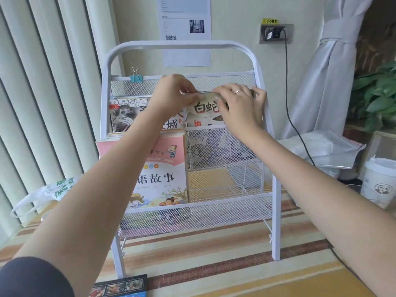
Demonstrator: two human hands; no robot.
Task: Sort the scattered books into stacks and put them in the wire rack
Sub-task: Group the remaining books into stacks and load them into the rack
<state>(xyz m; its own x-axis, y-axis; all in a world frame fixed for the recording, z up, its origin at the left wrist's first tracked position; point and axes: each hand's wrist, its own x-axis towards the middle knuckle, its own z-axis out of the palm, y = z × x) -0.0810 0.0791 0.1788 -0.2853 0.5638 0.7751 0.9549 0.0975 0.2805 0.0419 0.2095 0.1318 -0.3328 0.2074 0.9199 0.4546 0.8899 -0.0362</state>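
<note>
A white wire rack point(182, 45) stands on a striped tabletop point(214, 262), filling the middle of the view. Both hands reach up to its upper tier, toward 12 o'clock. The left hand point(171, 93) pinches the top edge of a book with a pale green cover point(203, 112) at its upper left corner, fingers curled onto the edge. The right hand point(240, 101), wearing a ring, grasps the same book's top edge and right side, fingers curled over the front and thumb behind; so both grips are closed on this book. The book stands upright in the right compartment of the upper tier, its lower part behind the mesh front.

Just to its left, at 11 o'clock, an ink-painted book point(126, 114) stands in the left compartment of the same tier. Below it, a stack of pink-covered books point(162, 168) fills the left compartment of the lower tier. A blue binder clip point(136, 76) is clamped on the top mesh rail.

At 6 o'clock, on the tabletop's near edge, lies a dark book point(122, 286). At 9 o'clock a plastic bag point(53, 189) rests; at 3 o'clock sit a zip bag point(334, 151) and a lidded paper cup point(379, 181).
</note>
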